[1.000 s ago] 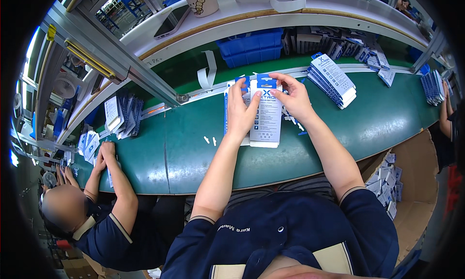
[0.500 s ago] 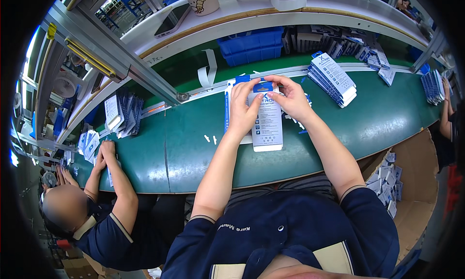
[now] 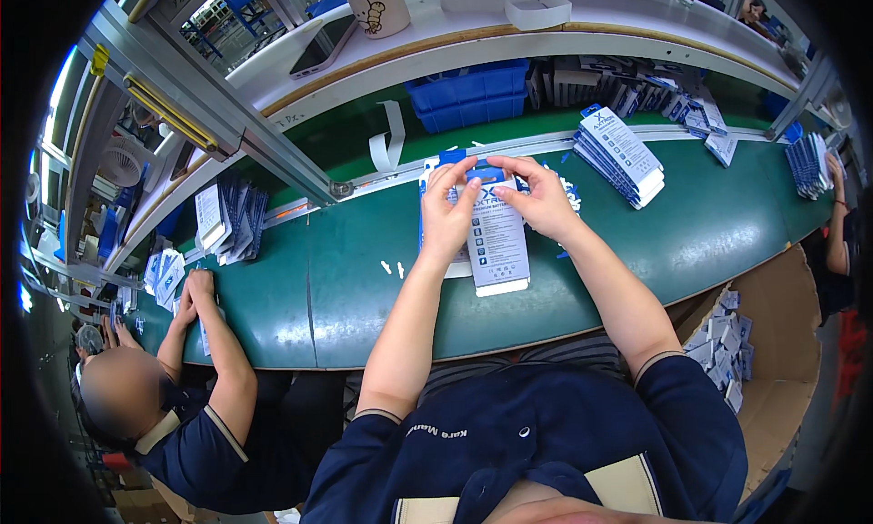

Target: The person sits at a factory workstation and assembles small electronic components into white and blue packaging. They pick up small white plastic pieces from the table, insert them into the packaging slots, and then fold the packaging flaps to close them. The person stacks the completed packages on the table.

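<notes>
A flat white and blue cardboard box (image 3: pixel 497 242) with a blue hanging tab at its far end lies before me on the green table. My left hand (image 3: pixel 448 206) pinches the far left corner of the box near the tab. The far right corner is between the thumb and fingers of my right hand (image 3: pixel 538 194). Under and to the left of it, partly covered, are more white and blue boxes (image 3: pixel 427 192). Small blue and white scraps (image 3: pixel 571 197) lie just beyond my right hand.
A fanned stack of flat boxes (image 3: pixel 620 158) stands to the right, a blue bin (image 3: pixel 468 97) behind. A co-worker (image 3: pixel 182 379) sits at left beside more boxes (image 3: pixel 227 219). At lower right, a large carton (image 3: pixel 787 360) holds small boxes. White bits (image 3: pixel 393 269) lie left of my forearm.
The box's near end has shifted slightly toward me. My thumbs have moved a little at the tab end, and both hands remain on the box.
</notes>
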Tool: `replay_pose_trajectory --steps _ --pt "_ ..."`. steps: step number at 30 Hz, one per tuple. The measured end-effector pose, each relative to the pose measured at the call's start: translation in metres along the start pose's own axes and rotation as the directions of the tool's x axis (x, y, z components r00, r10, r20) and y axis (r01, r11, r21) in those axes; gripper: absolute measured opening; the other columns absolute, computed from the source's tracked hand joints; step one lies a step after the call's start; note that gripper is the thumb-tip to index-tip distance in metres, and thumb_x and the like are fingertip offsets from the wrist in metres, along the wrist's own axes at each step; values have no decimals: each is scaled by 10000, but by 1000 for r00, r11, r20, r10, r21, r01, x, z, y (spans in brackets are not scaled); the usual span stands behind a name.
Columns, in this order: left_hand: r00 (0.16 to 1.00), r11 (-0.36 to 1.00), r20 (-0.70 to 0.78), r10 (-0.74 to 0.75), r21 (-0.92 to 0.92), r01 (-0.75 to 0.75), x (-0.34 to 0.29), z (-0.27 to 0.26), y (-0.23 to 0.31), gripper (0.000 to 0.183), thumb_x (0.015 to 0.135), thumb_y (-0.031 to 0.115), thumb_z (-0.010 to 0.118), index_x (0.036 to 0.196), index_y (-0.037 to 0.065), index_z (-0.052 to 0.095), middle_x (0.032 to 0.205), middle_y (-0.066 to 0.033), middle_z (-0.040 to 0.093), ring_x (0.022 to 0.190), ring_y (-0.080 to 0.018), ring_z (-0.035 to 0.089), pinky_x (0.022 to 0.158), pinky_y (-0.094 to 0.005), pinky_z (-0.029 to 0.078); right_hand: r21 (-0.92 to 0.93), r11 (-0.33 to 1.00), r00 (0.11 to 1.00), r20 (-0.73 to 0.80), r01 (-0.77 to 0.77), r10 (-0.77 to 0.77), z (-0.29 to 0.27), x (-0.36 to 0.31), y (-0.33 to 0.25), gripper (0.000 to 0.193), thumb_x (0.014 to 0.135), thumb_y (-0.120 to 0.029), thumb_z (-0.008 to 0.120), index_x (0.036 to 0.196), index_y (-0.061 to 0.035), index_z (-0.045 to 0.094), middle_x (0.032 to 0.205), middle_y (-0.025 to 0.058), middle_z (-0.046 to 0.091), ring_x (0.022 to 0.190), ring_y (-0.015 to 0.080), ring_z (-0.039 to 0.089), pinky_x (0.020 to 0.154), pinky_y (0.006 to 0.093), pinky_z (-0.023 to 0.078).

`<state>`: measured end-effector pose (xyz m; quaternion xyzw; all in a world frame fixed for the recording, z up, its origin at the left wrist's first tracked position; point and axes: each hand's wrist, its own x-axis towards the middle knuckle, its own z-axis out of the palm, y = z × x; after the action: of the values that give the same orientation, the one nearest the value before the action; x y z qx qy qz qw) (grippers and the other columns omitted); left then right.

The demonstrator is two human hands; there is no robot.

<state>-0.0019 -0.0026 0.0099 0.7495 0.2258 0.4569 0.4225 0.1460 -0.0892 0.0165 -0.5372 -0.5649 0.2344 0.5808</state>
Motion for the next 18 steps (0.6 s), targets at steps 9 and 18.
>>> replay_pose_trajectory --steps 9,18 --pt "992 971 20 128 202 -129 1 1 7 265 784 39 636 1046 2 645 805 -90 575 872 -239 508 830 -331 394 -364 898 953 -72 249 -294 1 2 -2 247 772 -66 644 1016 -34 668 774 83 582 839 236 507 761 342 415" --pt "975 934 3 221 286 -213 0 4 7 170 794 80 648 952 18 658 830 -103 556 868 -258 487 789 -361 392 -463 852 924 -155 245 -350 9 1 1 132 773 -70 654 899 -37 672 862 83 558 882 260 487 777 347 406"
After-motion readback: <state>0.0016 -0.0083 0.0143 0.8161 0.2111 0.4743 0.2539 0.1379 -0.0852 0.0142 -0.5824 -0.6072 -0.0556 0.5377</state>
